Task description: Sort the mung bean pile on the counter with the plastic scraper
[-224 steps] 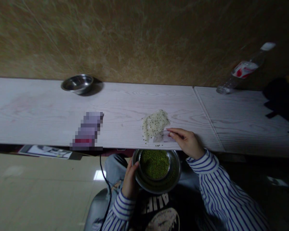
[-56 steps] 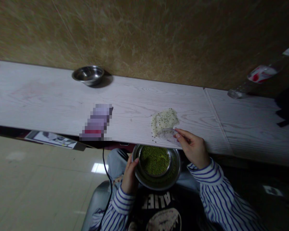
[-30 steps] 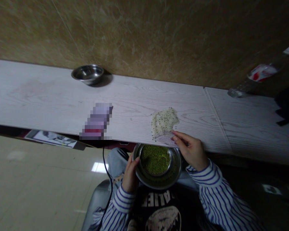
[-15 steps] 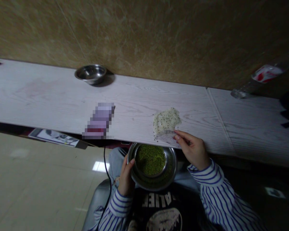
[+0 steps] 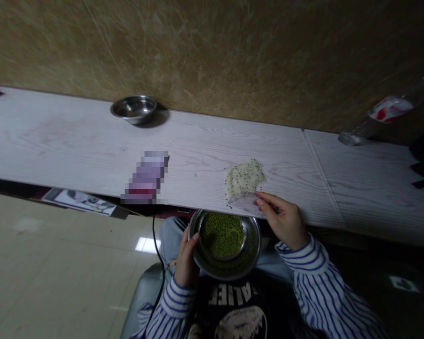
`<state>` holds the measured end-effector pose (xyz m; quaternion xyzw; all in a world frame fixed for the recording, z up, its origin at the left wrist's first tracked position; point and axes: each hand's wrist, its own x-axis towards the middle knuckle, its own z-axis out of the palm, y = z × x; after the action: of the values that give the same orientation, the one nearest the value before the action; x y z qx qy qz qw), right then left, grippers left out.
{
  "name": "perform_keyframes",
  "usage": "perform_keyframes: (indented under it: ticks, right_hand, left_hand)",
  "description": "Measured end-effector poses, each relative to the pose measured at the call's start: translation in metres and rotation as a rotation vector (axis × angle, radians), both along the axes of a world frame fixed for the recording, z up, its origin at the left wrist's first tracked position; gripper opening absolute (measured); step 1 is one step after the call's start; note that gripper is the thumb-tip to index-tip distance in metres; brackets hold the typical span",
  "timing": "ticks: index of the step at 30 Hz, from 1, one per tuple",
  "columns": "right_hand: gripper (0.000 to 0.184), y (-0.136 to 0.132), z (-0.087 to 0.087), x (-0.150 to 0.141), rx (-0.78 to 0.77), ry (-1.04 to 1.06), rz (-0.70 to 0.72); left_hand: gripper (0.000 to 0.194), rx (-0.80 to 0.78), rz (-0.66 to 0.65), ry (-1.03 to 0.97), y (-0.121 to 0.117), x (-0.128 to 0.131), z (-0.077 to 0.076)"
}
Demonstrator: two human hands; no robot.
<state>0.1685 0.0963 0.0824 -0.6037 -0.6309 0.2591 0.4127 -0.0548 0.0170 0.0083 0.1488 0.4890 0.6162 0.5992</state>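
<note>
My left hand [image 5: 186, 259] grips the rim of a shiny steel bowl [image 5: 253, 256] at its left side, thumb over the edge. Small green beans [image 5: 223, 233] fill the bowl's middle. The bowl sits over my lap, just below the counter's front edge. Between thumb and fingers, my right hand [image 5: 284, 217] pinches a thin, see-through piece [image 5: 247, 201] with a rounded edge. That piece lies against the near side of a pile of white rice-like grains [image 5: 245, 174] dotted with small dark green beans. A few loose beans lie around the pile.
A second steel bowl [image 5: 134, 109] stands by the wall at the back left. A pixelated flat purple object [image 5: 146, 178] lies near the front edge of the pale wooden counter [image 5: 198, 141]. A clear plastic bottle [image 5: 388, 109] stands at the right. A black cable [image 5: 162, 270] hangs below.
The bowl in my left hand has shifted very slightly to the right. My right hand and the see-through piece hold almost the same place.
</note>
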Motion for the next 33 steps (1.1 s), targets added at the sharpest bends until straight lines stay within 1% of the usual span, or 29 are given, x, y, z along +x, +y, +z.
perform_keyframes:
  ticks: [5,8,12,19,22,26,33]
  right_hand:
    - [0.031,0.003,0.000,0.000,0.001,0.005,-0.011]
    - [0.031,0.004,0.001,-0.003,-0.001,0.018,0.002]
    - [0.030,0.005,0.001,-0.006,0.008,0.003,0.011]
    - [0.033,0.007,-0.005,-0.002,0.019,-0.027,-0.040]
    - [0.032,0.006,-0.004,-0.004,0.030,-0.016,-0.045]
    - [0.031,0.005,-0.003,-0.009,0.050,-0.019,-0.037]
    - [0.032,0.003,-0.003,-0.002,0.076,-0.054,-0.118]
  left_hand:
    - [0.053,0.003,-0.006,0.023,-0.001,0.000,-0.002]
    - [0.055,-0.006,-0.025,0.003,-0.001,0.000,-0.001]
    - [0.056,-0.008,-0.013,-0.030,0.000,0.001,-0.001]
    - [0.053,-0.001,-0.025,-0.026,0.002,0.001,0.000]
    - [0.052,0.007,-0.040,-0.025,0.002,0.001,0.001]
    - [0.053,0.009,-0.022,-0.032,0.002,0.000,0.001]
    - [0.046,0.024,-0.030,-0.027,0.003,-0.001,-0.004]
